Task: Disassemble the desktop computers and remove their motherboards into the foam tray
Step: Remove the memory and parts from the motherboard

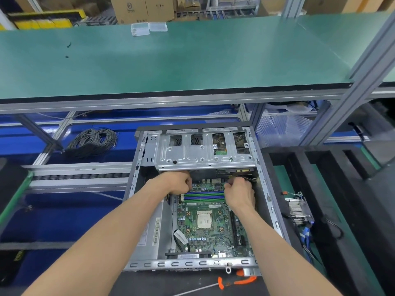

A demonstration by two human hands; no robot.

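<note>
Now, from your head view, both arms reach into the open grey metal desktop case [149,229], where the green motherboard [209,223] is seated on its floor. Your left hand [177,181] and right hand [240,193] are curled tight at the board's far edge; what they pinch is hidden. An orange-handled screwdriver [235,282] lies on the dark bench before the case. The black foam tray [333,189] sits right. A green-topped shelf [171,58] spans above, with cardboard boxes [141,7] beyond.
</note>
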